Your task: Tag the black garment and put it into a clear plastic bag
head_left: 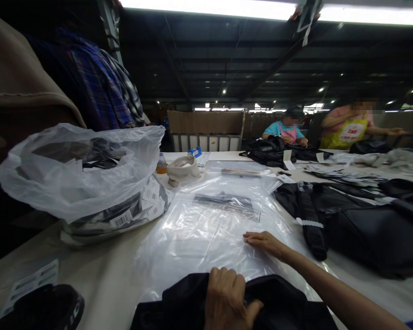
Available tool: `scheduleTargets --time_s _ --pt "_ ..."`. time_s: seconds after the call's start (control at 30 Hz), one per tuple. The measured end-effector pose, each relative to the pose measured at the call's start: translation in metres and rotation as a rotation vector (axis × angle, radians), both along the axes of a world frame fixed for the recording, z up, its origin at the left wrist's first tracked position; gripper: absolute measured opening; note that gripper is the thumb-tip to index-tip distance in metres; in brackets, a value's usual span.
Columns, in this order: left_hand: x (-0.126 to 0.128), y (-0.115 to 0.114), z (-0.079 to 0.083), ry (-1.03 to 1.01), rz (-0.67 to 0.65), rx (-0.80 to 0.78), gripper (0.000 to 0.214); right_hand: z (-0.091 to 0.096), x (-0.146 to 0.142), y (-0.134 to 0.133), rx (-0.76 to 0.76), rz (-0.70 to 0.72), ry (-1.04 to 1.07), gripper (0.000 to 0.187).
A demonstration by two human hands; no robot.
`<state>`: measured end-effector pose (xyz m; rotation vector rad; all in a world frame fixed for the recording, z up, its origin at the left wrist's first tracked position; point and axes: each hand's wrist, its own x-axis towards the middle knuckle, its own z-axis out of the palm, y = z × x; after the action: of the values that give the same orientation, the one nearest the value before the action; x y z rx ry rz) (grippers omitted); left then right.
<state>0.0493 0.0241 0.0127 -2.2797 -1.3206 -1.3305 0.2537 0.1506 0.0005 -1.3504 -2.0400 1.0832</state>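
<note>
My left hand (225,298) is closed around the top of a black bag (184,298) at the bottom of the view, knuckles up and thumb to the right. The lower part of the bag is cut off by the frame. Just beyond it, my right hand (266,243) reaches in from the right with fingers stretched out, resting on a stack of clear plastic bags (192,247). A dark printed panel (223,204) shows on the stack. Nothing is visible in the right hand's fingers.
On the left stands a white plastic sack (79,197) with labels and dark items inside. Black bags (361,229) lie at right. A cloth pouch (183,169) and an orange-filled bottle (161,164) sit farther back. Two people (285,128) work across the table. Checked shirts (96,82) hang upper left.
</note>
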Motion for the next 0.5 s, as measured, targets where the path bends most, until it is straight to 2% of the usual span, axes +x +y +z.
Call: scheduleTargets --time_s 0.1,0.23,0.33,0.5 --pt "-0.001 0.001 -0.003 -0.017 0.010 -0.049 0.055 0.015 0.003 -0.001 -0.052 -0.075 0.071 0.059" --pt "0.000 0.005 -0.013 -0.024 0.029 -0.192 0.050 0.029 0.001 -0.012 -0.042 -0.137 0.093 0.048" --pt "-0.001 0.004 -0.014 -0.014 0.030 -0.287 0.045 0.033 0.003 -0.018 0.003 -0.158 0.060 0.045" --pt "-0.001 0.000 -0.003 0.028 0.038 -0.435 0.034 0.027 0.015 -0.015 0.098 -0.169 -0.126 0.042"
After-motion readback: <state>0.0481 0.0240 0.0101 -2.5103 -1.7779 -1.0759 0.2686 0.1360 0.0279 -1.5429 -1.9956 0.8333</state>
